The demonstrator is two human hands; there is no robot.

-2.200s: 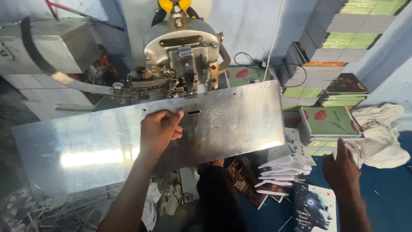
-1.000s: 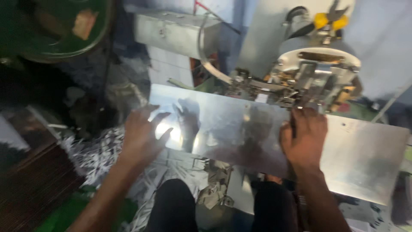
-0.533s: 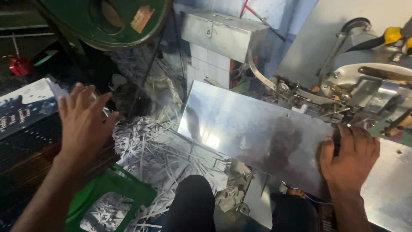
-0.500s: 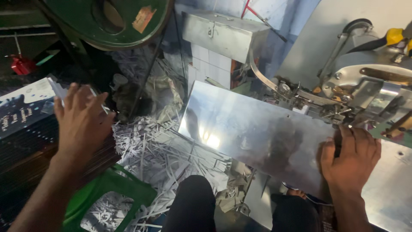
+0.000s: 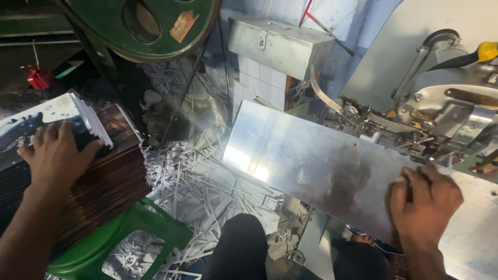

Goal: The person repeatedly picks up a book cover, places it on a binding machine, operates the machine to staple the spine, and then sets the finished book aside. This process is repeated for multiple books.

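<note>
Stack of booklets [image 5: 78, 171], dark-edged, sits at far left on a green plastic stool [image 5: 124, 238]. Steel plate [image 5: 332, 176] of the stitching machine [image 5: 441, 109] slopes across the right half. Green flywheel [image 5: 145, 26] above. Paper trimmings [image 5: 202, 181] litter the floor between. Left hand [image 5: 57, 150] lies flat, fingers spread, on the stack's top cover. Right hand [image 5: 423, 199] rests curled on the plate, holding nothing visible.

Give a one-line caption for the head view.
Left hand on a booklet stack; right hand on machine's steel plate.
</note>
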